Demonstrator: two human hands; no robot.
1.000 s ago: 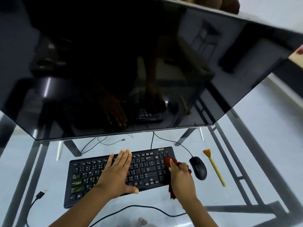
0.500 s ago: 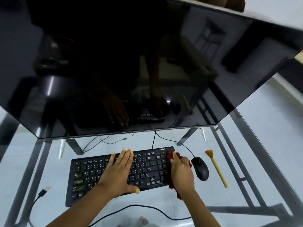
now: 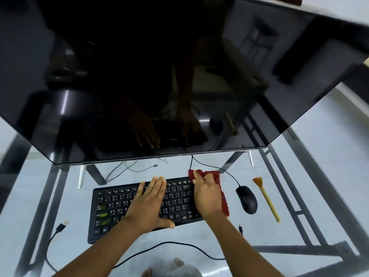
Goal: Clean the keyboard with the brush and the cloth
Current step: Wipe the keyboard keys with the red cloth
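A black keyboard [image 3: 111, 208] lies on the glass desk below the monitor. My left hand [image 3: 148, 204] rests flat on its middle keys, fingers spread, holding it down. My right hand [image 3: 206, 195] presses a dark red cloth [image 3: 222, 193] on the keyboard's right end; the cloth sticks out past the far right corner and hangs along the right edge. The right end of the keyboard is hidden under hand and cloth. A yellow brush [image 3: 267, 198] with orange bristles lies untouched on the glass, right of the mouse.
A black mouse [image 3: 246, 198] sits between keyboard and brush, its cable running back under the large dark monitor [image 3: 139, 76]. A loose USB cable [image 3: 61, 226] lies at the left, another cable [image 3: 169, 244] near the front. Metal frame bars show through the glass desk [image 3: 299, 176].
My right hand has slid the cloth from the keyboard's right side toward its far right corner. My left hand has stayed flat on the keys.
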